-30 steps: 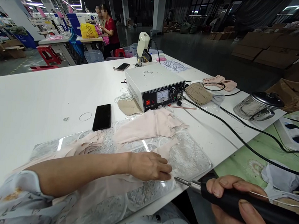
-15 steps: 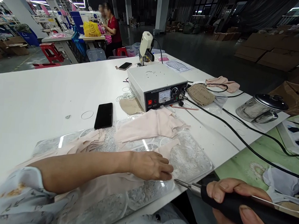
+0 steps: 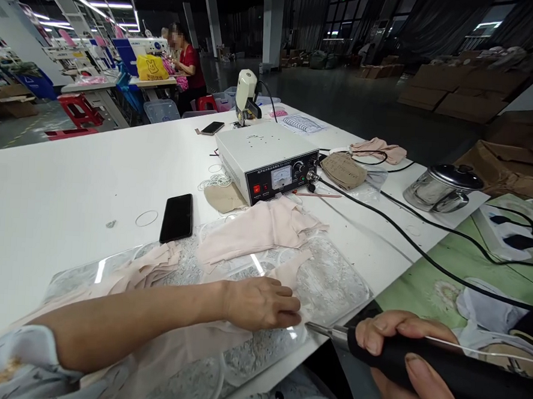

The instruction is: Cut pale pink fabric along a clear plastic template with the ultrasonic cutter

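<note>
My left hand (image 3: 264, 303) rests on the transparent sheet (image 3: 334, 276), its fingers curled and pressed together over a pale pink fabric piece (image 3: 290, 269). Its fingertips are partly hidden. In my right hand (image 3: 413, 353) is the black handle of an ultrasonic cutter (image 3: 445, 370). The cutter's thin metal tip points left, just beside my left fingertips at the sheet's front edge; whether it touches fabric cannot be made out. A layered stack of pink fabric pieces (image 3: 149, 264) lies left of my forearm, and another pink fabric pile (image 3: 255, 232) lies beyond my hand.
Behind the fabric stands a generator box (image 3: 267, 154) with a meter, its black cable (image 3: 383, 215) running right. A phone (image 3: 177, 217), a beige fabric stack (image 3: 344, 170) and a lidded glass mug (image 3: 443, 189) are on the white table. A power strip (image 3: 501, 232) lies at right.
The view has shifted, so the table and machines appear further left and slightly lower. Both hands keep nearly the same pose, with the cutter tip still beside my left fingertips.
</note>
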Action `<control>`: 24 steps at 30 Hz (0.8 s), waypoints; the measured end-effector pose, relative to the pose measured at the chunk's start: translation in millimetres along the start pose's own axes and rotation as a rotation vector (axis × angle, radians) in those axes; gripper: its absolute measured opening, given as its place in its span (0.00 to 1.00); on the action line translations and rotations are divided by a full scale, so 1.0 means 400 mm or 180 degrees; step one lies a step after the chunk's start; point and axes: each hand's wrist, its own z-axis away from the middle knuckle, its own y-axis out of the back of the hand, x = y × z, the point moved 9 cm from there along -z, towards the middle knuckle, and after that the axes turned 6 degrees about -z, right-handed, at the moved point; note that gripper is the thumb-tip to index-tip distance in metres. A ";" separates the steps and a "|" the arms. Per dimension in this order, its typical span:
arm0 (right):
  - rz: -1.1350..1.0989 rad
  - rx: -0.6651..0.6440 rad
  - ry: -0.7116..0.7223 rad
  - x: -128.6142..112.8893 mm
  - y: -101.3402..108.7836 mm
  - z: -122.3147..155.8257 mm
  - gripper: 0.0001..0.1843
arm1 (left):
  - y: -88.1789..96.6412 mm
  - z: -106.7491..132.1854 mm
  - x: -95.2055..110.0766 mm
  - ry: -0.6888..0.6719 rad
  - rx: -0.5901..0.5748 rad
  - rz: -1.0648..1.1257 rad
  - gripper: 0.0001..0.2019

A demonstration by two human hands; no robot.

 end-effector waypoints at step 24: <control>0.0043 -0.0091 0.0065 0.004 -0.007 0.001 0.04 | -0.008 0.017 0.000 0.0304 -0.0317 -0.0154 0.11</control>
